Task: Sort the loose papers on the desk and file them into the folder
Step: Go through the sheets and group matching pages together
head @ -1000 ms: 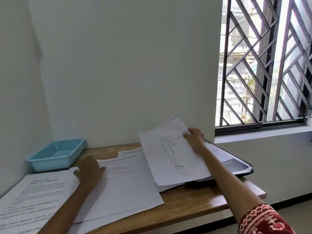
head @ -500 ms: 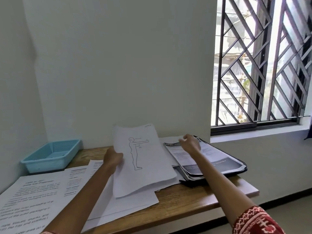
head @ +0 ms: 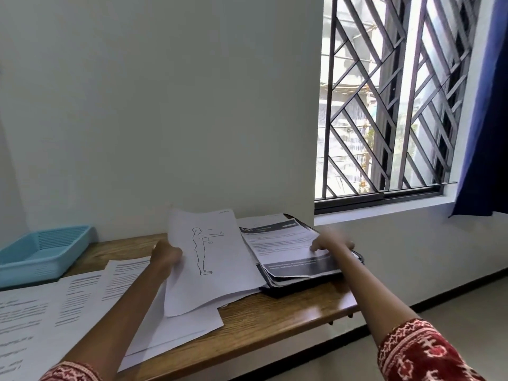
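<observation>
Under both arms runs the wooden desk (head: 288,309), with loose printed sheets (head: 55,306) spread beneath and outside the left forearm. Just under the right hand (head: 331,243) lies the dark folder (head: 308,284), open, a printed page (head: 283,243) on top of its stack. That hand presses the page's right edge; the blur hides whether its fingers lie flat or curl. The left hand (head: 166,255) grips the left edge of the figure-drawing sheet (head: 217,265), which lifts off the pile and bows between the two hands. The hands are well apart. To file it well, keep the stack pinned, swing the sheet across flat and square its corners before letting go. A one-edge grip invites a crease. Beyond the left hand sits a blue tray (head: 41,251).
</observation>
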The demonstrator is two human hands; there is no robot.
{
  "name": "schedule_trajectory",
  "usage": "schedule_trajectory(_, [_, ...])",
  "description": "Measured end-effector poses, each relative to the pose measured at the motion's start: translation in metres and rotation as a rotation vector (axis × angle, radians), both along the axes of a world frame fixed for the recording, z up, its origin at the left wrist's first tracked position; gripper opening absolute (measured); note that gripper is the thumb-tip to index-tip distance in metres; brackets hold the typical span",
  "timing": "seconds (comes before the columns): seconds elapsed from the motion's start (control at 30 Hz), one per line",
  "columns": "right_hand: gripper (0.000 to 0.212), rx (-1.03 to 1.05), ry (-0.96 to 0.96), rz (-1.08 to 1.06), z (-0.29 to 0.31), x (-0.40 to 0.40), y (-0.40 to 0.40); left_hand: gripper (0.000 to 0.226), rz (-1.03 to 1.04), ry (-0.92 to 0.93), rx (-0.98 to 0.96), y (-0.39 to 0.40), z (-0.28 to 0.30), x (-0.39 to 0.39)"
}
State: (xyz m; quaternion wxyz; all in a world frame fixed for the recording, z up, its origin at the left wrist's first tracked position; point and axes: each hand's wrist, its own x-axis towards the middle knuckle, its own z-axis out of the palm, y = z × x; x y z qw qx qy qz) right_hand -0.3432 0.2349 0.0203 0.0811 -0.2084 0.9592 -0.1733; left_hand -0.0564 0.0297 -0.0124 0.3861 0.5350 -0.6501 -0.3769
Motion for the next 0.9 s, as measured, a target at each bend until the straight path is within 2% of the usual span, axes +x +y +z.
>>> schedule_trajectory(0.13, [0.072,-0.1,-0.086,-0.035,-0.002,-0.009,0.003,0.031,0.004,-0.038,-0.007,0.0,-0.001,-0.004])
schedule_trajectory(0.33, [0.039,-0.341,-0.096,-0.007,0.003,-0.02,0.009,0.034,-0.014,0.004,0.041,-0.002,0.003,-0.006])
schedule_trajectory(0.47, [0.024,-0.443,-0.021,0.003,0.022,-0.028,0.017,0.029,-0.044,0.024,0.052,-0.003,0.009,-0.02])
schedule_trajectory(0.67, [0.025,-0.643,-0.083,0.061,0.042,-0.047,0.029,0.033,-0.047,0.015,0.014,0.001,0.017,-0.041])
schedule_trajectory(0.73, [0.026,-0.749,-0.042,0.052,0.046,-0.053,0.033,0.034,-0.054,0.004,0.008,0.0,0.02,-0.048])
schedule_trajectory(0.9, [0.024,-1.042,0.059,-0.106,0.051,-0.062,0.036,0.041,-0.097,-0.058,-0.012,0.007,0.033,-0.077])
